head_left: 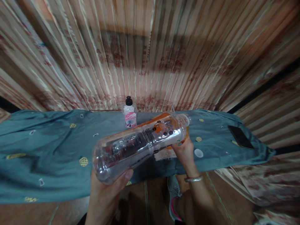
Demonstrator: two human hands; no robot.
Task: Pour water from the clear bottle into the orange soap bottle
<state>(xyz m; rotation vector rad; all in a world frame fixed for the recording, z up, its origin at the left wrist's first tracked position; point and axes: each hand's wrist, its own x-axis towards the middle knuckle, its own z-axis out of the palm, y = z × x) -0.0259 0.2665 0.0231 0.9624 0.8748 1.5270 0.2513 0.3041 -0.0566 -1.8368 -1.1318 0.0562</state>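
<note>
A large clear plastic bottle (131,147) with orange and black print is held tilted above the cloth-covered table, its open neck toward the upper right. My left hand (109,190) supports its base end from below, thumb along the near side. Near the neck end, my right hand (184,151) grips the bottle from underneath; most of its fingers are hidden behind the plastic. Below the bottle lies a pale, frayed-edged piece of cloth or paper (165,154), partly covered. A white round cap (198,153) rests to the right of my right hand.
A small bottle with black top and pink label (130,116) stands toward the table's back edge. A dark phone (241,137) lies at the right end of the green patterned tablecloth (58,143). A pleated curtain (145,56) hangs directly behind the table.
</note>
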